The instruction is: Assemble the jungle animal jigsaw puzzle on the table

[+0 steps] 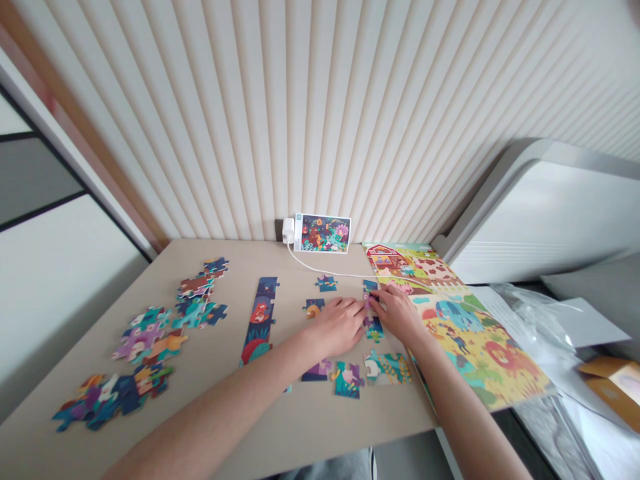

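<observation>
Both my hands meet over a short column of puzzle pieces on the right part of the table. My left hand (pixel 341 325) has its fingers bent together at the left side of a purple piece (pixel 367 300). On that piece's right side, my right hand (pixel 397 310) pinches its edge. A blue piece (pixel 371 285) lies just above, and a dark piece with green (pixel 373 329) just below. Joined pieces form a dark strip (pixel 261 313) at left, partly behind my left forearm. Loose pieces lie between, including an orange-patterned one (pixel 313 308) and a teal one (pixel 349 380).
Piles of pieces (pixel 145 333) spread over the table's left side (pixel 200 413). A picture card (pixel 325 233) leans on the ribbed wall beside a white charger (pixel 289 230), whose cable runs right. Illustrated boards (pixel 475 340) lie at right, near clear plastic (pixel 540 317).
</observation>
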Available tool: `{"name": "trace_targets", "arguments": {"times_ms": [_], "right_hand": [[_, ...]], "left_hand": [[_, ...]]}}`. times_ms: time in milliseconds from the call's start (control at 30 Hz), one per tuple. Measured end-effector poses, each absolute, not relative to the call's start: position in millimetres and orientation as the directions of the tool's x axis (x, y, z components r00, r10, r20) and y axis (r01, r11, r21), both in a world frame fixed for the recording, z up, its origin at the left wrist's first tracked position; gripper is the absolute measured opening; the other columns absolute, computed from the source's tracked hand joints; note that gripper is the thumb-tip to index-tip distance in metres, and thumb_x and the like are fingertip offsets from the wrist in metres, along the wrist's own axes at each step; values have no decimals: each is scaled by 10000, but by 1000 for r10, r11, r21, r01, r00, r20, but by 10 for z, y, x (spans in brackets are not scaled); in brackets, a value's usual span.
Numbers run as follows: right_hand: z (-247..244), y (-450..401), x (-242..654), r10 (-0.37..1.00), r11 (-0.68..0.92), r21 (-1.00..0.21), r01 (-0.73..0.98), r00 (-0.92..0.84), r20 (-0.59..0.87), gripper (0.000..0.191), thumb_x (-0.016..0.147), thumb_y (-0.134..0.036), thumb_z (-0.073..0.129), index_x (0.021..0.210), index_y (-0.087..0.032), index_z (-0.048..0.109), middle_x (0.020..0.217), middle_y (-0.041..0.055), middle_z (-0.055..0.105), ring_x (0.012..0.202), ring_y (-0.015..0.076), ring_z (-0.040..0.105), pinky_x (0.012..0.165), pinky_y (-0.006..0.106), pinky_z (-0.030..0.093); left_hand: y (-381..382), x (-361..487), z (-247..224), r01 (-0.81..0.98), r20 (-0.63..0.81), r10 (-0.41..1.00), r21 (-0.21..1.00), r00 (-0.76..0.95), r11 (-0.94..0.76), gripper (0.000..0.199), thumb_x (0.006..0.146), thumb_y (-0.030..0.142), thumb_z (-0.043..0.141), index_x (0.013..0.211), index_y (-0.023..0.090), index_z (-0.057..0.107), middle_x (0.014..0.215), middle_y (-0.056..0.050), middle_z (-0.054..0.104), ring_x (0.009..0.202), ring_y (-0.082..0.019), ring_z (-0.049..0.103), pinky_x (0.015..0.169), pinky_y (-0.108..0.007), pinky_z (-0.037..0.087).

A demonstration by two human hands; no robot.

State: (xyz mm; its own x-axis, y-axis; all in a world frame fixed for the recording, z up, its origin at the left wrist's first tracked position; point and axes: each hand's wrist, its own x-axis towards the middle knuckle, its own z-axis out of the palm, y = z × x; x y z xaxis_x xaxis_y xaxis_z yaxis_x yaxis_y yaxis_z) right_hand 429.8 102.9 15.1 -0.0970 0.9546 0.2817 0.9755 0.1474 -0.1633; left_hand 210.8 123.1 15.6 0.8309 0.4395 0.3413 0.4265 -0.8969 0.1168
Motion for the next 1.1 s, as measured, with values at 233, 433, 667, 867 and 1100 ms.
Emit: {"name": "trace_targets", "arguments": {"times_ms": [233, 433, 667, 867, 1100], "right_hand": [[145, 1025, 4312, 950, 149, -243, 959, -71, 304, 315, 1007, -352, 546, 1259, -217, 679, 1108, 88, 673, 1031, 223, 646, 914, 329, 501], [112, 1045, 4348, 964, 86, -309, 947, -2, 265, 305, 979, -383, 575, 1211, -231, 701, 1043, 73, 689, 936, 210, 663, 852, 324, 499], [58, 1087, 4377, 971, 36, -432, 901, 71, 229, 279, 930, -368, 611, 1147, -224, 713, 966, 52, 701, 823, 189, 656, 782, 309, 499], [68, 1072, 4374, 970, 27, -385, 922, 68, 232, 262, 949, -353, 597, 1141, -223, 719, 1026, 64, 695, 879, 191, 651, 823, 311, 486], [74, 1072, 4385, 971, 62, -353, 934, 25, 237, 273, 979, -355, 569, 1157, -250, 747, 1048, 60, 688, 907, 194, 653, 836, 307, 493]], "left_hand": [[1231, 2103, 146, 430, 343, 441, 112, 829, -896, 452, 1016, 326, 503, 1417, 124, 544, 1369, -139, 649, 1285, -263, 576, 1105, -420, 428], [1234, 2108, 121, 437, 351, 449, 117, 822, -892, 444, 1022, 336, 487, 1411, 132, 552, 1376, -145, 647, 1301, -265, 573, 1099, -417, 428], [1234, 2109, 121, 438, 354, 449, 116, 820, -891, 458, 1018, 323, 478, 1428, 128, 540, 1400, -151, 637, 1312, -263, 569, 1096, -414, 421], [1230, 2115, 120, 445, 349, 459, 127, 817, -887, 482, 1020, 338, 481, 1439, 106, 532, 1396, -150, 642, 1301, -266, 572, 1099, -413, 415], [1228, 2115, 117, 451, 348, 463, 120, 815, -884, 475, 1026, 344, 479, 1446, 129, 530, 1399, -143, 642, 1296, -263, 573, 1090, -416, 421]]}}
